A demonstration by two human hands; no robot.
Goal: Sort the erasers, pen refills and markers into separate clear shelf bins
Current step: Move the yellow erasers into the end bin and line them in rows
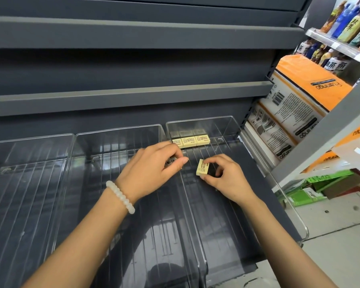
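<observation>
Right hand [224,175] is pinching a yellow eraser [202,167] over the right bin [233,129]. Left hand [152,169], just beside it, is gripping a barcoded eraser [171,162]. Three erasers [190,140] are lying at the bin's back.

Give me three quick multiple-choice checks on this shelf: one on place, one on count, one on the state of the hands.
1. Which clear bin holds the row of erasers?
A. left bin
B. middle bin
C. right bin

2. How many erasers lie in that row?
A. one
B. three
C. six

3. What is the right hand doing?
A. pinching an eraser
B. resting flat and open
C. gripping a marker

Key: 1 C, the row sits at the back of the right bin. 2 B, three cream blocks lie side by side. 3 A, thumb and fingertips pinch the held eraser.
</observation>
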